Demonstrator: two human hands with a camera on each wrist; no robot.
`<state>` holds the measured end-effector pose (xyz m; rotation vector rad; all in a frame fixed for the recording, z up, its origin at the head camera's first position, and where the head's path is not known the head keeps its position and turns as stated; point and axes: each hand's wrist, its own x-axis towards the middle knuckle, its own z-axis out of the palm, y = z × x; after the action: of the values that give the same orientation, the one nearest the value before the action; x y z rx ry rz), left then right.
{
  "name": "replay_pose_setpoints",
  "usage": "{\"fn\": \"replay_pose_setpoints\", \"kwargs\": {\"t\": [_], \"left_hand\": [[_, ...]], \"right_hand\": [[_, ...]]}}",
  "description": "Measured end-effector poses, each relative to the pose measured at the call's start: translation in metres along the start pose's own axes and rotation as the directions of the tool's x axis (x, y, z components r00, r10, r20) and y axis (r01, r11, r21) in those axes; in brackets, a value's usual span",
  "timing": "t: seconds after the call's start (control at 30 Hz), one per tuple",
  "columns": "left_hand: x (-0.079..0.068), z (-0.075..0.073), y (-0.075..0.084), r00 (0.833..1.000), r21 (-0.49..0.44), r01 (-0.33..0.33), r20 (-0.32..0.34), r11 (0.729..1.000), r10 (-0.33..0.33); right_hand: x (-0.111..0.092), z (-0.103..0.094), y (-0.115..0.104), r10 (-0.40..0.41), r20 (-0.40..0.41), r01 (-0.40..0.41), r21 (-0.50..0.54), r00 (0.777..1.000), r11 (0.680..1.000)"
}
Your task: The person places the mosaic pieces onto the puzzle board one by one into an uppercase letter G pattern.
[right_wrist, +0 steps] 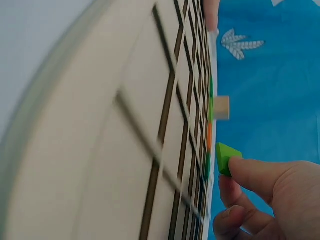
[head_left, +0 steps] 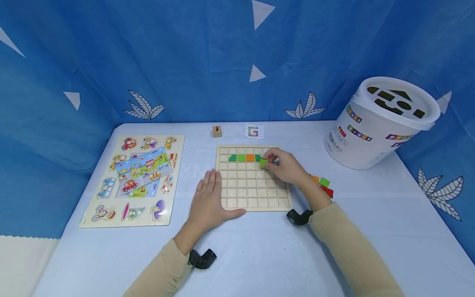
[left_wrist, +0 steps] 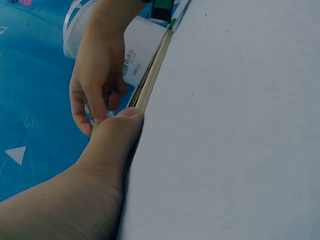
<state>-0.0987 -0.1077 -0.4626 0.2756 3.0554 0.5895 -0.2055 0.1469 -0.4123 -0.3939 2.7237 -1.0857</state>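
Observation:
Between thumb and fingers my right hand [head_left: 285, 166] pinches a light green square tile [right_wrist: 226, 156], held just over the wooden grid board [head_left: 256, 203]. In the board's second row sit a dark green rounded tile [head_left: 232, 158], a light green tile [head_left: 241, 158], an orange tile [head_left: 250, 157] and a dark green tile [head_left: 258, 157], side by side. My left hand [head_left: 208, 202] rests along the board's left edge with fingers straight, its thumb stretched along the near edge. In the left wrist view that thumb [left_wrist: 112, 135] touches the board's side.
Loose coloured tiles [head_left: 325, 182] lie right of the board, partly behind my right forearm. Behind the board are a small wooden block [head_left: 217, 132] and a pattern card [head_left: 254, 131]. A white bucket [head_left: 356, 136] stands at back right, a picture puzzle board [head_left: 89, 218] with cards at left.

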Motion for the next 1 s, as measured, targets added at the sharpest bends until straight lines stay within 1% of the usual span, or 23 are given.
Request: {"fn": "replay_pose_setpoints", "kwargs": {"t": [0.2,0.3,0.47,0.73,0.9,1.0], "left_hand": [[0.0,-0.001,0.0,1.0,0.006,-0.004,-0.005,1.0,0.004],[0.0,-0.001,0.0,1.0,0.01,-0.005,-0.013,1.0,0.006],[0.0,-0.001,0.0,1.0,0.007,-0.005,-0.016,1.0,0.005],[-0.001,-0.001,0.001,1.0,0.005,-0.01,-0.018,1.0,0.011],[-0.001,-0.002,0.002,1.0,0.007,-0.016,-0.024,1.0,0.016],[-0.001,-0.003,0.002,1.0,0.007,-0.01,-0.016,1.0,0.01]], "right_hand": [[0.012,0.02,-0.023,-0.044,0.033,0.043,0.027,0.998,0.999],[0.017,0.029,-0.032,-0.073,0.042,0.073,0.016,0.996,0.997],[0.025,0.043,-0.043,-0.096,0.044,0.097,-0.015,0.994,0.995],[0.03,0.057,-0.051,-0.121,0.042,0.124,-0.076,0.992,0.989],[0.031,0.06,-0.054,-0.121,0.043,0.126,-0.142,0.992,0.982],[0.032,0.062,-0.055,-0.129,0.05,0.136,-0.185,0.99,0.973]]}}
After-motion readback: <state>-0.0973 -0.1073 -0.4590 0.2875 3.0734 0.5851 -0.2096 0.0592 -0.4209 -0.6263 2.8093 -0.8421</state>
